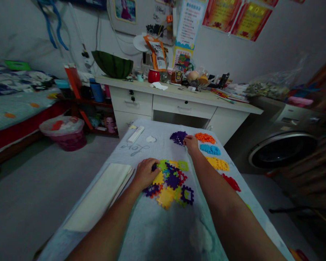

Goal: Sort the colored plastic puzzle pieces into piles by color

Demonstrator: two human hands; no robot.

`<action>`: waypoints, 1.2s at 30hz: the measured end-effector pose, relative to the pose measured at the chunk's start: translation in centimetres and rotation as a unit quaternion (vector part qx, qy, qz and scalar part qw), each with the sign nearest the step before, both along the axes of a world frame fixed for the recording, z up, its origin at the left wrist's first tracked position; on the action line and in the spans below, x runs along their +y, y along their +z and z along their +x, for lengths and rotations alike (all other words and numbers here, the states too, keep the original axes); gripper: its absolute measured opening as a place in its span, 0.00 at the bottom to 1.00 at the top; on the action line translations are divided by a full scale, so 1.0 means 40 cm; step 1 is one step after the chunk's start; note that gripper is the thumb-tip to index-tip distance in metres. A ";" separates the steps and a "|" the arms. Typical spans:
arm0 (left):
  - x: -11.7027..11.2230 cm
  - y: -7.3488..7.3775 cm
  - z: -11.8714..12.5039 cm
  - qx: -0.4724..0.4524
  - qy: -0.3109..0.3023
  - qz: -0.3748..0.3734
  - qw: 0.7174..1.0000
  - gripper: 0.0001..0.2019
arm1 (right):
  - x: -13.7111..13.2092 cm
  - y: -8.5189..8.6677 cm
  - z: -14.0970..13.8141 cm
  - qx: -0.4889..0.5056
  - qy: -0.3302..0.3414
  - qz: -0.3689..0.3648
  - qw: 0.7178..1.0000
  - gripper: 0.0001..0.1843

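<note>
My left hand (146, 172) is at the left edge of a mixed pile of notched plastic building tiles (167, 198). Its thumb and fingers are closed around a dark purple tile (154, 167). Purple, yellow, green and red tiles lie jumbled beside it, some with window-like cutouts. Farther off, my right hand (191, 143) has its fingers pinched together at the right side of a purple heap of tiles (177, 137). A purple tile shows at those fingertips, partly hidden by them.
Orange (205, 137), blue (210, 149), yellow (218, 164) and red (232, 182) heaps line the cloth-covered table's right side. A folded cream cloth (100, 195) and a white box (136, 135) lie left. Beyond stands a white desk (133, 103); a washing machine (277, 134) is right.
</note>
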State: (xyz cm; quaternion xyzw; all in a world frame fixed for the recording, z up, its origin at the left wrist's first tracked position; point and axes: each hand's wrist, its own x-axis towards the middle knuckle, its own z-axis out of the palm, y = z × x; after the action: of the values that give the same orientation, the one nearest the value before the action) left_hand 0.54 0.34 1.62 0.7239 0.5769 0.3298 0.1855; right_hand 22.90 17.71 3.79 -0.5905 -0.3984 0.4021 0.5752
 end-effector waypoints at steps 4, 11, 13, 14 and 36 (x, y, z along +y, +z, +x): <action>0.000 0.001 -0.001 -0.003 0.001 -0.003 1.000 0.10 | 0.008 0.007 -0.009 0.013 0.014 0.010 1.000 0.12; 0.004 -0.006 -0.003 -0.014 0.001 0.004 1.000 0.11 | -0.076 0.010 0.003 -0.016 0.026 0.020 0.999 0.11; 0.006 -0.007 -0.004 -0.023 0.004 0.000 1.000 0.11 | -0.120 0.015 0.006 -0.061 0.046 0.031 0.997 0.10; 0.007 -0.007 -0.004 -0.026 0.005 -0.001 1.000 0.11 | -0.147 0.019 0.007 -0.097 0.064 0.040 0.992 0.10; 0.008 -0.006 -0.001 -0.022 0.014 -0.007 1.000 0.11 | -0.421 0.010 -0.029 -0.490 0.234 0.095 0.834 0.15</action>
State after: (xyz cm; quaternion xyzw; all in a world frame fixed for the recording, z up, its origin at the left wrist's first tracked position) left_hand 0.51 0.66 1.37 0.7071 0.5850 0.3443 0.1982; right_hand 21.76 0.86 4.20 -0.5418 -0.7906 0.1426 0.2471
